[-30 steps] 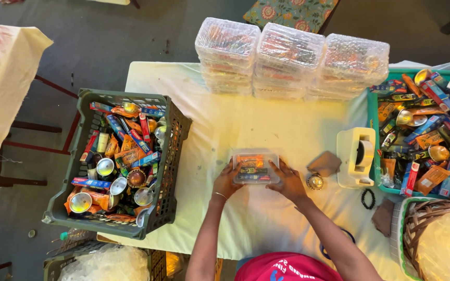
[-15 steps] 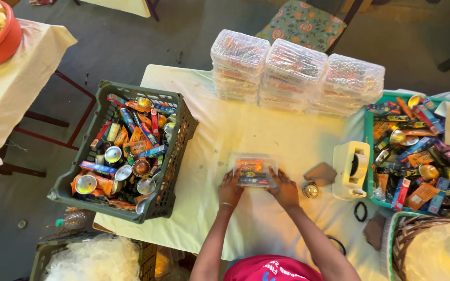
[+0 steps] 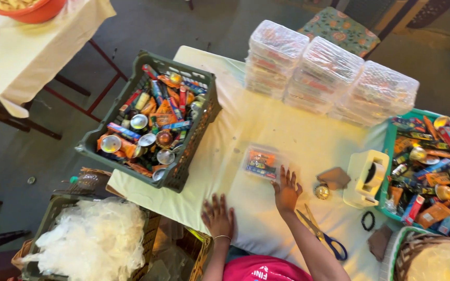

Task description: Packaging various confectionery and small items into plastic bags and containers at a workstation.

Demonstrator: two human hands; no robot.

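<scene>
A small clear plastic box (image 3: 261, 162) packed with colourful items lies on the white tablecloth (image 3: 246, 114). My right hand (image 3: 287, 189) rests flat on the cloth just right of the box, its fingertips near the box's lower corner. My left hand (image 3: 217, 215) lies with fingers spread at the table's near edge, apart from the box and holding nothing.
A dark green crate (image 3: 154, 120) of cans and packets sits at the table's left end; a teal crate (image 3: 427, 167) of similar goods at the right. Three wrapped stacks of clear boxes (image 3: 329, 74) stand behind. A tape dispenser (image 3: 366, 177), blue-handled scissors (image 3: 325, 239), and a basket of plastic bags (image 3: 92, 239) lie nearby.
Both hands have let go of the clear box and drawn back toward me. The left hand moved down to the table edge; the view tilted and shifted.
</scene>
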